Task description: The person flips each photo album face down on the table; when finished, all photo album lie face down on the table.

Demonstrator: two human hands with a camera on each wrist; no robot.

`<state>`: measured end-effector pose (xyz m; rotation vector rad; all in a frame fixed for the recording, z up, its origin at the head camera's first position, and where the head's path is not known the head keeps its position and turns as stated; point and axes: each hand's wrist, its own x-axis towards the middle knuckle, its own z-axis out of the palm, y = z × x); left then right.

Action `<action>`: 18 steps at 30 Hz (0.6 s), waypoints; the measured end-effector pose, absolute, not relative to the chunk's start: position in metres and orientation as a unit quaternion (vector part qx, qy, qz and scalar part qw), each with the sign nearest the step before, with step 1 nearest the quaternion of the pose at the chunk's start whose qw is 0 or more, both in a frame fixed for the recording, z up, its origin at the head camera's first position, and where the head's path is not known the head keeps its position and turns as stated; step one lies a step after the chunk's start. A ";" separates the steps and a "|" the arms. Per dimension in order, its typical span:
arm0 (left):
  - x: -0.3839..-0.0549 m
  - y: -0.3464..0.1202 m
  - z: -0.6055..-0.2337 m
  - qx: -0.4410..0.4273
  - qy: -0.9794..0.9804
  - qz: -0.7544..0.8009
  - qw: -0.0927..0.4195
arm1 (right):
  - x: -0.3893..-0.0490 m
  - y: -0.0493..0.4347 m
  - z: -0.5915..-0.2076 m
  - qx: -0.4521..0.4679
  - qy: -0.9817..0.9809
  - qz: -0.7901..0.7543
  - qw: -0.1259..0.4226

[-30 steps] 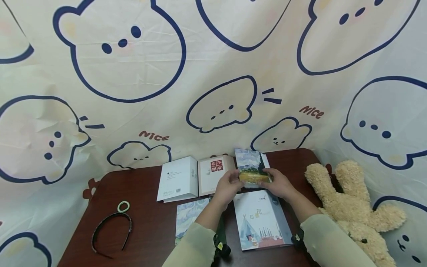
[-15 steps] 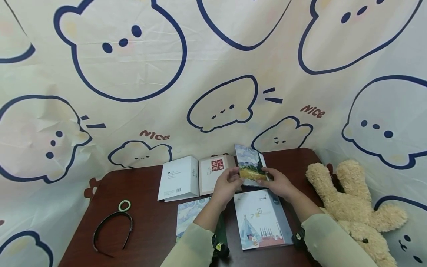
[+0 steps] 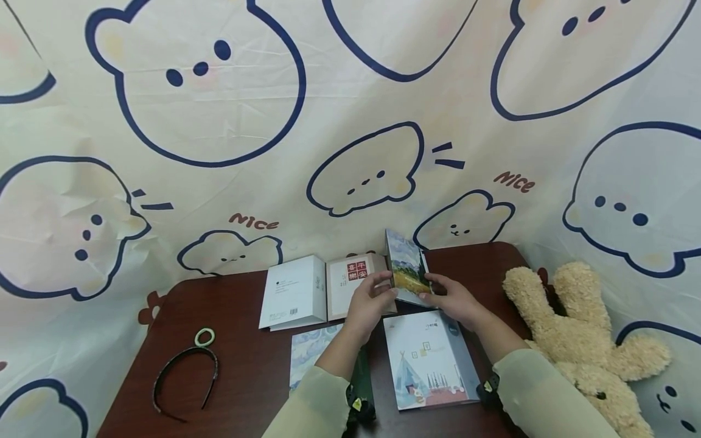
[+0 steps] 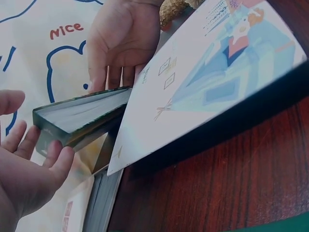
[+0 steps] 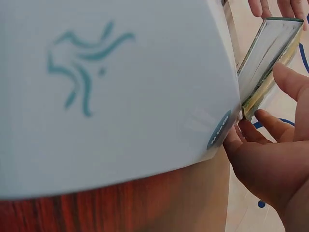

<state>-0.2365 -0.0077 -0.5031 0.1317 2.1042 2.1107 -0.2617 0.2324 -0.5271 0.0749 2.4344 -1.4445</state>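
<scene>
A hardcover book with a landscape painting on its cover [image 3: 406, 261] stands tilted up at the back of the table, between my two hands. My left hand [image 3: 366, 305] holds it at the spine side, with fingertips on the green spine [image 4: 50, 140] in the left wrist view. At the opposite edge my right hand [image 3: 456, 299] grips it, the thumb over the yellow part of the cover. White page edges [image 5: 270, 46] face the right wrist camera. Just in front lies a white book with a tent drawing [image 3: 429, 362].
Left of the hands stand a beige book with a red seal print [image 3: 346, 292] and a white book [image 3: 290, 295]. Another painted book [image 3: 311, 350] lies under my left forearm. A black headband [image 3: 161, 380] and green ring [image 3: 204, 337] lie left; a plush toy [image 3: 575, 322] sits right.
The painted book in my hands has tilted more upright, and its cover has turned and looks narrower. My right hand has shifted slightly left. The other books stay where they were.
</scene>
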 end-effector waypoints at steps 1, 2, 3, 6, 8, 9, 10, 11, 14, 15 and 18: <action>-0.237 -0.008 -0.504 0.046 0.701 0.707 0.078 | -0.262 0.233 -0.527 0.027 0.848 -0.506 0.155; -0.237 -0.007 -0.504 0.048 0.700 0.708 0.078 | -0.262 0.233 -0.527 0.024 0.848 -0.506 0.155; -0.237 -0.007 -0.504 0.049 0.698 0.710 0.079 | -0.262 0.233 -0.527 0.022 0.848 -0.507 0.156; -0.237 -0.008 -0.503 0.056 0.697 0.710 0.082 | -0.262 0.232 -0.525 0.014 0.844 -0.511 0.161; -0.236 -0.009 -0.502 0.059 0.699 0.707 0.084 | -0.261 0.231 -0.524 0.011 0.842 -0.514 0.164; -0.236 -0.010 -0.501 0.062 0.701 0.706 0.086 | -0.261 0.230 -0.524 0.009 0.841 -0.515 0.166; -0.235 -0.010 -0.500 0.065 0.702 0.704 0.086 | -0.260 0.230 -0.523 0.006 0.840 -0.516 0.168; -0.235 -0.010 -0.499 0.067 0.704 0.702 0.085 | -0.260 0.229 -0.523 0.006 0.839 -0.516 0.170; -0.234 -0.010 -0.497 0.076 0.706 0.699 0.085 | -0.259 0.228 -0.522 0.004 0.836 -0.518 0.180; -0.233 -0.010 -0.496 0.079 0.706 0.699 0.085 | -0.258 0.228 -0.521 0.004 0.834 -0.520 0.184; -0.232 -0.009 -0.493 0.089 0.708 0.696 0.083 | -0.258 0.227 -0.519 0.003 0.826 -0.529 0.192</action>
